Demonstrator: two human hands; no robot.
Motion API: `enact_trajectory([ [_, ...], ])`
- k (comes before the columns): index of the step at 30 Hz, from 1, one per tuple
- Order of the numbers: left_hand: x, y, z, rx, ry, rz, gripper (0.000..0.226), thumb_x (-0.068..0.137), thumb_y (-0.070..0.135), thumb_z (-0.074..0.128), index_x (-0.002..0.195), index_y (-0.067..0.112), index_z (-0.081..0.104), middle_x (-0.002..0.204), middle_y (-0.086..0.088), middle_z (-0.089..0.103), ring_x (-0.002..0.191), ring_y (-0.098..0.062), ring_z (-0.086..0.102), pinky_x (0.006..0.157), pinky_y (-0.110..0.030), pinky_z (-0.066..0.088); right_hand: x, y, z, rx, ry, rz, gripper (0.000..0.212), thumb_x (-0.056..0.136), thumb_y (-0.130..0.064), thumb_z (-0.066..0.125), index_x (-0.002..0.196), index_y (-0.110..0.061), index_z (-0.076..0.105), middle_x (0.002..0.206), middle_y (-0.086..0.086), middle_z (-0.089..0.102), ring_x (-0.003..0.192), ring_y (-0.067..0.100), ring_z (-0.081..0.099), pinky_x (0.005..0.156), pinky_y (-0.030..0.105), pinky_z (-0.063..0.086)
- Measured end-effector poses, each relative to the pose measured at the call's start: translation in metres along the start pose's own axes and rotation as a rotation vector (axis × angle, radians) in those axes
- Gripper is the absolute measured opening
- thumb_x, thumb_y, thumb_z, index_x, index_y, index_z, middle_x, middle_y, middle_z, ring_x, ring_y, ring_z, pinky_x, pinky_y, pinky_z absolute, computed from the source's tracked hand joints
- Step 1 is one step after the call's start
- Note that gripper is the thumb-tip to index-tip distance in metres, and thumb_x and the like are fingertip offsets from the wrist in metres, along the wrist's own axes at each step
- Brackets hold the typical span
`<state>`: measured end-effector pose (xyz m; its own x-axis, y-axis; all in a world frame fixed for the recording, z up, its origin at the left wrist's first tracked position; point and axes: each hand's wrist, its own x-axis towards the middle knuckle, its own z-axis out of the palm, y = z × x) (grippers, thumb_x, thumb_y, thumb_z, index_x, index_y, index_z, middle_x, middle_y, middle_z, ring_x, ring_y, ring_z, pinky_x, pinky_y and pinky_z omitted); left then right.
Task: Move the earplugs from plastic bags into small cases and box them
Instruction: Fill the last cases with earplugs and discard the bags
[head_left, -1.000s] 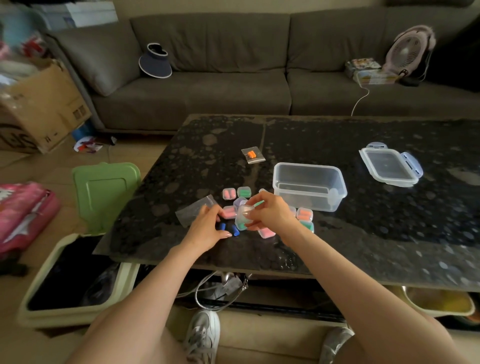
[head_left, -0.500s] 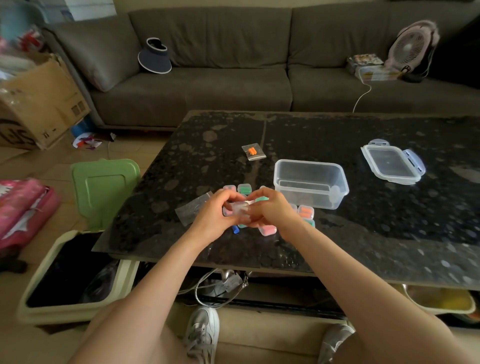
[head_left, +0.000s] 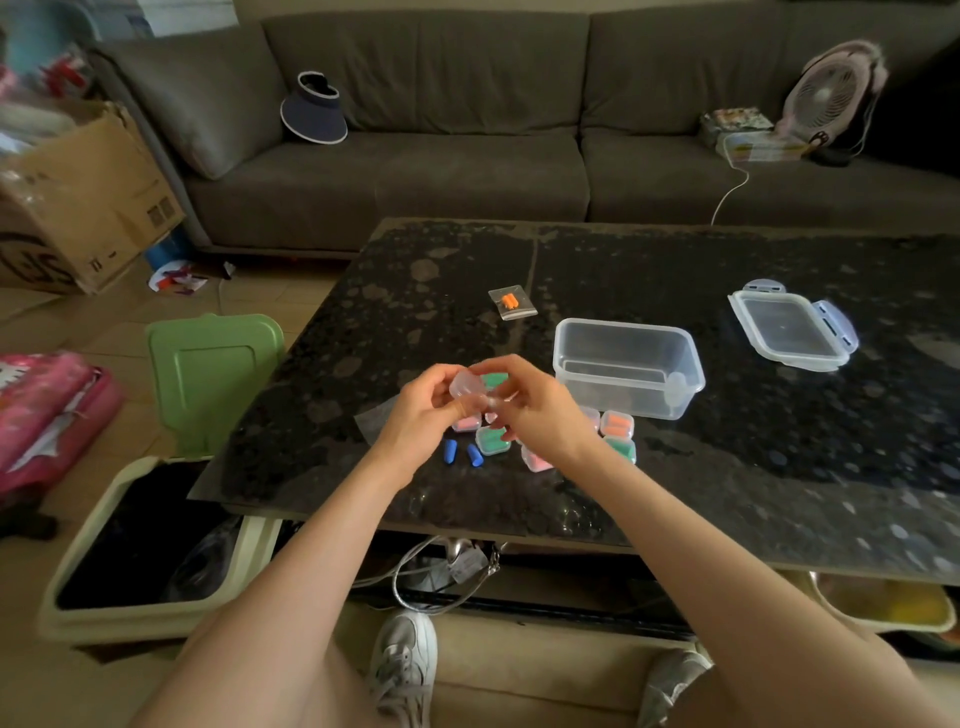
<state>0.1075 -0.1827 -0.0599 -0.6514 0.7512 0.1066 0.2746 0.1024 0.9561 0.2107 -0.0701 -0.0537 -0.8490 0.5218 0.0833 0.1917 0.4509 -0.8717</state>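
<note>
We record a dark speckled table (head_left: 753, 467). A clear box (head_left: 628, 366) stands open on it, right of centre. Its lid (head_left: 789, 332) lies well apart, farther right.

Both hands meet above the table's near half, left of the box. The left hand (head_left: 415, 418) and the right hand (head_left: 548, 415) each curl their fingertips onto one clear case (head_left: 470, 387). The case sits between them, pinched from both sides and raised off the table. Fingers cover its edges, so we cannot tell whether its cover is open or closed.

Beneath and beside the hands lies a cluster of filled cases (head_left: 616, 425) with pink, green and orange contents. The right hand hides several, so we give no count. A flat bag (head_left: 375, 420) is partly hidden behind the left wrist. A small bag of orange earplugs (head_left: 511, 303) lies beyond the hands, apart from them. Two blue earplugs (head_left: 450, 451) lie loose on the table just below the left hand.
</note>
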Motion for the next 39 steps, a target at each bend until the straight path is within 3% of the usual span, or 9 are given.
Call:
enact_trajectory([
  [8, -0.003, -0.004, 0.002, 0.192, -0.090, -0.062, 0.037, 0.092, 0.021, 0.060, 0.126, 0.009, 0.054, 0.123, -0.005, 0.062, 0.119, -0.018, 0.055, 0.100, -0.033, 0.047, 0.003, 0.016, 0.003, -0.446, 0.035, -0.441, 0.040, 0.081, -0.021, 0.074, 0.120, -0.025, 0.063, 0.107, 0.001, 0.052, 0.085, 0.014, 0.056, 0.075, 0.040, 0.053],
  [13, -0.005, -0.006, 0.004, 0.216, -0.107, -0.074, 0.017, 0.090, 0.027, 0.062, 0.104, 0.019, 0.057, 0.102, 0.000, 0.065, 0.109, -0.019, 0.061, 0.092, -0.031, 0.050, 0.003, 0.019, -0.001, -0.444, -0.026, -0.459, 0.038, 0.079, -0.021, 0.077, 0.114, -0.023, 0.063, 0.106, -0.001, 0.051, 0.082, 0.013, 0.058, 0.081, 0.044, 0.052],
  [16, -0.005, -0.005, 0.005, 0.227, -0.075, -0.032, 0.028, 0.087, 0.026, 0.066, 0.111, 0.017, 0.056, 0.109, -0.001, 0.064, 0.110, -0.015, 0.059, 0.091, -0.027, 0.051, 0.003, 0.018, -0.003, -0.315, -0.040, -0.380, 0.037, 0.079, -0.015, 0.076, 0.113, -0.024, 0.063, 0.110, -0.001, 0.053, 0.089, 0.014, 0.061, 0.086, 0.039, 0.052],
  [21, 0.001, -0.008, 0.003, 0.399, 0.050, 0.143, 0.039, 0.081, 0.018, 0.073, 0.115, 0.010, 0.056, 0.112, 0.000, 0.061, 0.103, -0.009, 0.058, 0.075, -0.007, 0.044, 0.001, -0.002, -0.010, 0.268, -0.132, 0.048, 0.027, 0.089, -0.011, 0.064, 0.115, -0.013, 0.058, 0.111, 0.010, 0.063, 0.094, 0.023, 0.068, 0.079, 0.034, 0.059],
  [24, 0.002, -0.014, 0.007, 0.519, 0.062, 0.263, 0.031, 0.085, 0.015, 0.069, 0.113, 0.009, 0.056, 0.119, -0.004, 0.058, 0.109, -0.013, 0.056, 0.076, -0.009, 0.045, -0.001, -0.003, -0.002, 0.356, -0.117, 0.223, 0.027, 0.088, -0.030, 0.067, 0.105, -0.014, 0.053, 0.095, 0.011, 0.068, 0.079, 0.019, 0.072, 0.070, 0.031, 0.060],
  [28, 0.000, -0.013, 0.013, 0.619, 0.053, 0.388, 0.032, 0.082, 0.007, 0.071, 0.110, 0.007, 0.054, 0.119, -0.006, 0.054, 0.112, -0.015, 0.050, 0.076, -0.011, 0.046, -0.001, 0.001, 0.003, 0.379, -0.030, 0.205, 0.033, 0.080, -0.026, 0.075, 0.102, -0.014, 0.053, 0.087, 0.006, 0.069, 0.071, 0.012, 0.069, 0.067, 0.024, 0.059],
  [31, 0.002, -0.010, 0.011, 0.448, 0.012, 0.262, 0.049, 0.082, 0.007, 0.071, 0.125, 0.011, 0.048, 0.124, 0.001, 0.049, 0.114, -0.010, 0.049, 0.081, -0.010, 0.046, 0.000, 0.003, -0.001, 0.302, 0.005, 0.156, 0.043, 0.077, -0.019, 0.078, 0.113, -0.010, 0.057, 0.095, 0.003, 0.067, 0.081, 0.011, 0.067, 0.072, 0.023, 0.057],
  [35, 0.002, 0.002, 0.003, -0.029, 0.024, -0.069, 0.029, 0.092, -0.003, 0.050, 0.116, 0.014, 0.056, 0.114, -0.001, 0.063, 0.108, -0.015, 0.062, 0.080, -0.020, 0.054, 0.002, 0.004, -0.005, 0.134, 0.088, 0.057, 0.038, 0.075, -0.021, 0.080, 0.110, -0.017, 0.065, 0.094, -0.007, 0.065, 0.086, 0.008, 0.063, 0.073, 0.014, 0.052],
  [39, -0.002, 0.009, -0.003, -0.262, -0.120, -0.167, 0.033, 0.088, 0.026, 0.059, 0.119, 0.013, 0.059, 0.110, -0.005, 0.069, 0.103, -0.016, 0.066, 0.089, -0.030, 0.054, 0.001, 0.003, 0.001, -0.052, 0.152, -0.093, 0.032, 0.079, -0.024, 0.077, 0.108, -0.020, 0.067, 0.099, -0.006, 0.062, 0.083, 0.006, 0.058, 0.069, 0.012, 0.046],
])
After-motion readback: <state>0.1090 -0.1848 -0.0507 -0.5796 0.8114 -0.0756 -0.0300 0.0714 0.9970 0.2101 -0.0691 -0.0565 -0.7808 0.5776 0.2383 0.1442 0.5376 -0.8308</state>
